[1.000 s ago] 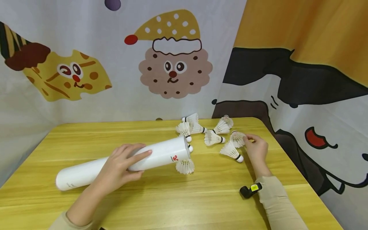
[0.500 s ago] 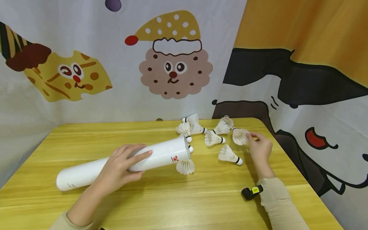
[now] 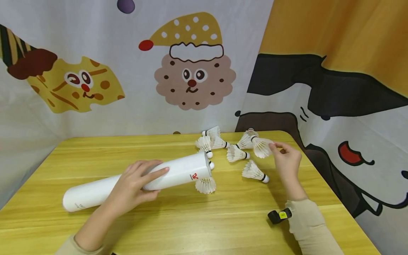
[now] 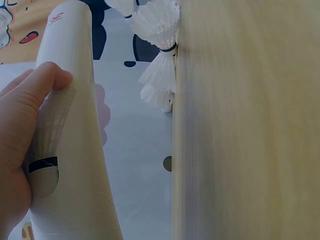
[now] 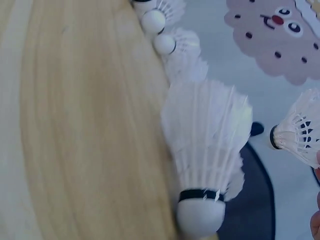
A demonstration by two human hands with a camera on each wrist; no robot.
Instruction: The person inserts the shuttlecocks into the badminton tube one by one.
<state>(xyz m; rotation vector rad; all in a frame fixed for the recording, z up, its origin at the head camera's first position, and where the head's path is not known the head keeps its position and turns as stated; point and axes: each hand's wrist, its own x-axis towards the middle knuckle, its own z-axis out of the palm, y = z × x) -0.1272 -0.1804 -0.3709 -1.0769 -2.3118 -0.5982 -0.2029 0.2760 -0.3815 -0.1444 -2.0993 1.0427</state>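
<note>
In the head view my left hand [image 3: 132, 184] grips a long white shuttlecock tube [image 3: 183, 171] round its middle, tilted with its right end raised. Through a cut-out in the tube's side, the left wrist view shows a shuttlecock [image 4: 46, 162] inside. My right hand [image 3: 288, 163] pinches the feather rim of another shuttlecock [image 3: 262, 147] between thumb and fingers, cork pointing up and left. In the right wrist view this held shuttlecock [image 5: 297, 132] hangs at the right edge, with only fingertips showing. Just below it on the table lies a shuttlecock [image 3: 253, 171].
Several more shuttlecocks [image 3: 236, 153] lie in a loose cluster near the back edge of the wooden table [image 3: 204, 223]. One shuttlecock [image 3: 205, 185] is partly hidden behind the tube's right end. A printed curtain [image 3: 134, 120] hangs behind the table.
My right hand has lifted the pinched shuttlecock up and away from the one beside it, and its cork has swung to the upper left. The left hand and tube stay put.
</note>
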